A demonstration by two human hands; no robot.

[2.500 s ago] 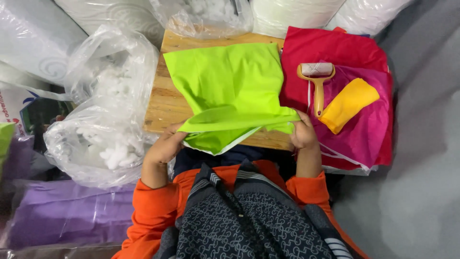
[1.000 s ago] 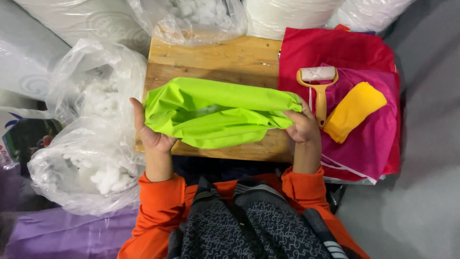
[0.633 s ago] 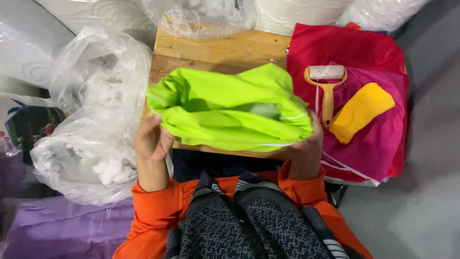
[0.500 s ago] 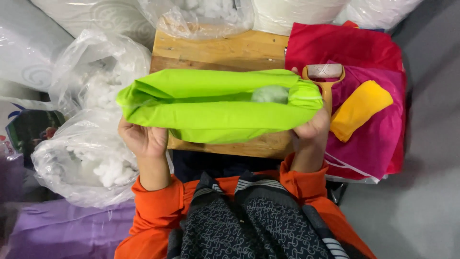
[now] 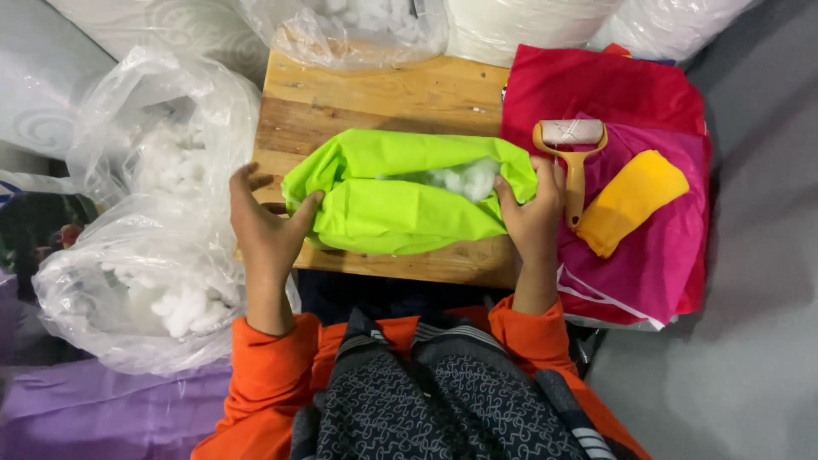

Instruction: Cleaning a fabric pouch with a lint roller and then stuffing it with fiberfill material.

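Lime-green fabric cover (image 5: 400,213) with white stuffing (image 5: 460,179) at wooden board's (image 5: 366,102) near edge; right hand (image 5: 532,213) pinches its end, left hand (image 5: 264,226) spread open, thumb touching it.

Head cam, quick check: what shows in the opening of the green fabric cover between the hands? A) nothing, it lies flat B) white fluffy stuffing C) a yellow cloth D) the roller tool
B: white fluffy stuffing shows through the open top of the green fabric cover, which bulges between the left hand and the right hand.

Even bright overhead light, soft shadows, mild glare on plastic, edges slightly soft
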